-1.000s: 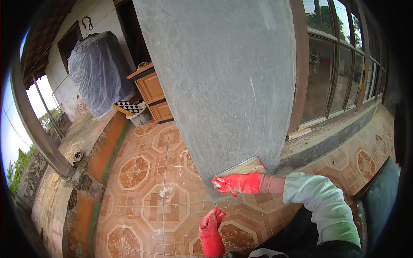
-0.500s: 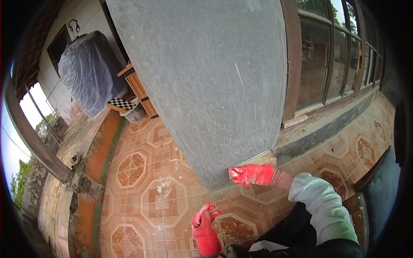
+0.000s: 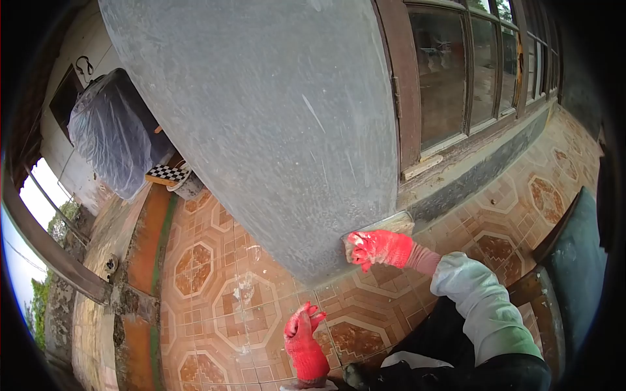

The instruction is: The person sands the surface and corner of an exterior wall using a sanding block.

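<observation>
Two hands, both in red gloves. Grips a flat board [image 3: 402, 223] with the closed fingers of the right hand [image 3: 381, 249]. Holds that board against the bottom of the big grey wall [image 3: 274, 137], near the corner by the window [image 3: 438, 72]. Holds the left hand [image 3: 304, 339] half open, with bent fingers, over the tile floor [image 3: 261, 348] and apart from the wall. Wears a white sleeve [image 3: 479, 303] on the right arm. Far back, a bucket [image 3: 191, 188] right by a black-and-white checked box [image 3: 167, 174].
</observation>
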{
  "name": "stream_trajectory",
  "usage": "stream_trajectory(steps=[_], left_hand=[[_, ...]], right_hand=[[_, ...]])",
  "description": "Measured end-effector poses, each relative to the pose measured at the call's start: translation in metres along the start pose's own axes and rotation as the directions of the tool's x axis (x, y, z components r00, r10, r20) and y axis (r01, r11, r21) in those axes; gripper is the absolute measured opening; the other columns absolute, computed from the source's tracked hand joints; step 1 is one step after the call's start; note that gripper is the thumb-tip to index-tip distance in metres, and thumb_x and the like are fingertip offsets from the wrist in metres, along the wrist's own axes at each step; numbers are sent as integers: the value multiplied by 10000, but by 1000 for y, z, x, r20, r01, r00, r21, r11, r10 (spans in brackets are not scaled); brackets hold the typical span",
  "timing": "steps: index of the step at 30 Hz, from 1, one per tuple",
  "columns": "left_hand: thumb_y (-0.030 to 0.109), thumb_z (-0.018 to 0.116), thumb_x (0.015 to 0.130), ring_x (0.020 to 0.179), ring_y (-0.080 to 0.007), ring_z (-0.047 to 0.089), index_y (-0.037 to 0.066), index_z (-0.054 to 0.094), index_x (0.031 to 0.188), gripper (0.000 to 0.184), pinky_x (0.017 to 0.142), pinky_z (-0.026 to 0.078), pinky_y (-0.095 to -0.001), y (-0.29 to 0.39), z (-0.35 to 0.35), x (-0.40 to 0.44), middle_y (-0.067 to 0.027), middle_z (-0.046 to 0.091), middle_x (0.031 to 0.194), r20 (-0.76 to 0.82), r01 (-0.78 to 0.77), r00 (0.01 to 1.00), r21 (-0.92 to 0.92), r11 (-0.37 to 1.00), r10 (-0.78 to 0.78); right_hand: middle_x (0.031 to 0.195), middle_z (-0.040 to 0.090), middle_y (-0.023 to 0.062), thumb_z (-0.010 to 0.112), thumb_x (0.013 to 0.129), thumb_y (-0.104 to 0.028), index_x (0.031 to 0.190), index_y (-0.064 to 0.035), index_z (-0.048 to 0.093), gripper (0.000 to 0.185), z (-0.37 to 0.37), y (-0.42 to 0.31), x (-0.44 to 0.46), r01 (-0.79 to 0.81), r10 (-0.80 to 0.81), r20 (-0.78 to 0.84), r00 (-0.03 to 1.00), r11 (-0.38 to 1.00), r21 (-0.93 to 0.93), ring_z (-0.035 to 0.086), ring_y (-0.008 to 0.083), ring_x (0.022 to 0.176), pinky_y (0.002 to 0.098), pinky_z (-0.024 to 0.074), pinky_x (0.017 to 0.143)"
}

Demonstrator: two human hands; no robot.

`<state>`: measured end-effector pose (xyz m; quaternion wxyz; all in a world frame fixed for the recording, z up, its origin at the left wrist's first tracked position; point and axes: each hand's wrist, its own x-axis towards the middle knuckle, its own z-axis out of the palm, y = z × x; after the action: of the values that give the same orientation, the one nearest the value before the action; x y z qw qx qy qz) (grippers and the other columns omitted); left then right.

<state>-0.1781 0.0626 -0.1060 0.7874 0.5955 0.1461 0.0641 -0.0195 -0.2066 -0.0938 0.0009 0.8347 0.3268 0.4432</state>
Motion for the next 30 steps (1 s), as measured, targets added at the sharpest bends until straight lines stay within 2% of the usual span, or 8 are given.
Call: stream_trajectory(steps=[4,8,13,17,19,21,26,30], left_hand=[[221,612,1013,858,-303,736,-50,662,1213,341,861,576,-363,1,-18,9,-204,717,1077,-25,-45,999,25,999,46],[222,607,1015,857,-295,738,-42,666,1218,338,850,581,-359,5,-37,26,-205,723,1079,-28,-60,998,59,996,62],[226,611,1019,814,-264,739,-3,689,1206,306,829,582,-341,28,-69,41,-169,739,1059,-61,-137,988,103,985,143],[210,614,1016,818,-264,739,-7,690,1198,293,820,590,-342,44,-67,29,-167,739,1051,-93,-183,976,154,971,199],[224,659,981,714,-288,732,-32,689,1164,315,690,638,-387,44,-65,31,-180,739,971,-141,-275,948,86,958,285],[203,652,984,744,-290,737,-24,694,1168,295,709,634,-380,54,-66,39,-190,738,993,-99,-251,961,85,964,258],[162,656,966,748,-299,746,-19,704,1159,269,708,637,-377,76,-47,32,-220,738,1022,-51,-224,972,95,970,229],[156,649,966,761,-311,752,-20,708,1139,253,746,638,-382,75,-30,37,-222,739,1027,-30,-148,987,175,973,156]], right_hand=[[1046,547,130,741,809,-456,971,-131,631,380,-19,26,1,-34,33,54,998,999,30,512,404,1231,550,504,915],[1043,559,126,754,727,-496,929,-105,670,448,-116,55,87,-265,203,-297,933,946,-187,479,403,1247,515,463,1003],[1103,564,108,751,723,-544,902,-112,653,478,-114,60,86,-225,164,-365,917,965,-133,447,382,1297,494,452,1010],[1102,567,71,732,777,-488,964,-141,643,404,-111,57,85,-301,257,-291,922,946,-119,458,338,1281,443,421,1059],[1090,561,79,706,810,-472,939,-163,639,341,-115,58,82,-268,217,-257,942,946,-184,462,341,1270,456,431,1044],[1096,555,82,695,823,-455,1006,-164,630,350,-98,43,55,-211,207,-38,978,965,-156,457,337,1282,461,439,1040],[1114,564,106,717,794,-445,1009,-130,585,403,26,27,-45,174,-197,229,953,978,117,524,311,1229,417,469,1033],[1200,560,137,675,884,-428,1080,-110,554,393,-55,48,38,-73,71,33,997,996,53,580,308,1168,470,508,993]])
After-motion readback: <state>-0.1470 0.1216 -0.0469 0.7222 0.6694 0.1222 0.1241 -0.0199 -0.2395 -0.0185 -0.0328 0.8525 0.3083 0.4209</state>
